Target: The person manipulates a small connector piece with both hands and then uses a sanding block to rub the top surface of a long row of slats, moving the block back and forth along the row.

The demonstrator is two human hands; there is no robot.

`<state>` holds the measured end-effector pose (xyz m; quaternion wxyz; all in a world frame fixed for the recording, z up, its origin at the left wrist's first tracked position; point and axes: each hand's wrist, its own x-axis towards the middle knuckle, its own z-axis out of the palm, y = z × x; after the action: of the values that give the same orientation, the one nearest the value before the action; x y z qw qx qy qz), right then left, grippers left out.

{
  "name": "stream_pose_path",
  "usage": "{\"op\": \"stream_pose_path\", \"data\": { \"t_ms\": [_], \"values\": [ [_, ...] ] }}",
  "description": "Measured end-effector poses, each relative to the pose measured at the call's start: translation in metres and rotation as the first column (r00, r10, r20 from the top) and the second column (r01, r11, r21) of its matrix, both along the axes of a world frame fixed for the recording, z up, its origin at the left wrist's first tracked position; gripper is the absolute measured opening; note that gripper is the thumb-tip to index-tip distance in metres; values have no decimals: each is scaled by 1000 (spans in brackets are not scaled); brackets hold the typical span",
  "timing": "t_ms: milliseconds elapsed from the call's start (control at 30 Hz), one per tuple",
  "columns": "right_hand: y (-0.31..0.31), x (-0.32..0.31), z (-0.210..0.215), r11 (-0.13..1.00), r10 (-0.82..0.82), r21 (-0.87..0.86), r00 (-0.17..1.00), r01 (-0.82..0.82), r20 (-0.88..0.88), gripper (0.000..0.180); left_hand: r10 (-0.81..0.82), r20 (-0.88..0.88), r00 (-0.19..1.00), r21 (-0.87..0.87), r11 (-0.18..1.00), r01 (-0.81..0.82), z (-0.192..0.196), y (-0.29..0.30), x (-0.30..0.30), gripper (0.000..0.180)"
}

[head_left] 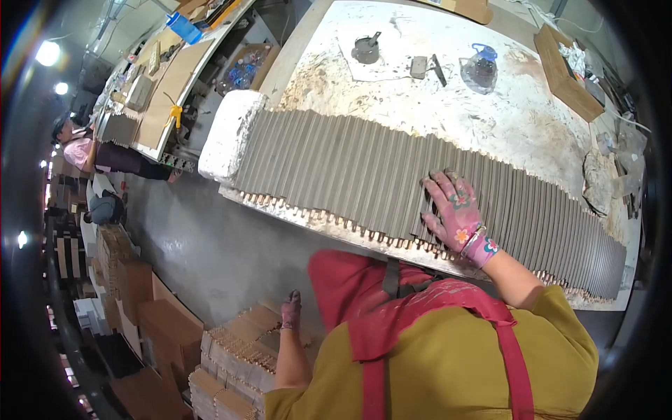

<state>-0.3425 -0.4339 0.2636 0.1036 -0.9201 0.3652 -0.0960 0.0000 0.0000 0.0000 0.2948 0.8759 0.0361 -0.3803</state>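
A long row of narrow grey strips (336,168) lies side by side across the worktable, copper-coloured ends showing along the near edge. On the row's middle rests my right hand (455,210), in a pink flowered glove, palm down with its fingers spread. My left hand (291,310), gloved too, hangs low beside the table, close to a stack of similar bundled pieces (231,350). Its fingers are too small and dark to make out, and I see nothing clearly held. A white wrapped block (229,136) stands against the row's left end.
Toward the table's far side are a dark cup (365,49), a small grey block (418,66), a dark tool (439,70) and a blue-topped jug (481,66). A wooden box (570,73) sits far right. Cardboard boxes (168,325) stand lower left; a co-worker (80,150) is beyond.
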Motion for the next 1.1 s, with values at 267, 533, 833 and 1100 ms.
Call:
{"op": "stream_pose_path", "data": {
  "t_ms": [267, 533, 833, 1100],
  "values": [
    [-4, -1, -1, 1000, -16, -25, 998, 14, -56, 65, -947, 70, 314, 575, 296, 763, -47, 33, -7, 20],
    [-8, 4, 7, 999, -33, 33, 999, 34, -19, 65, 63, -33, 997, -223, 972, -69, -41, -37, 17, 37],
    [-5, -6, 8, 993, -98, 57, 989, 104, -107, 65, 249, 147, 957, -629, 771, -104, 4, -106, 111, 20],
    [-5, 10, 6, 997, -46, 58, 995, 52, -93, 69, 175, 644, 745, -582, 743, 329, 198, -194, 242, 55]
  ]
}}
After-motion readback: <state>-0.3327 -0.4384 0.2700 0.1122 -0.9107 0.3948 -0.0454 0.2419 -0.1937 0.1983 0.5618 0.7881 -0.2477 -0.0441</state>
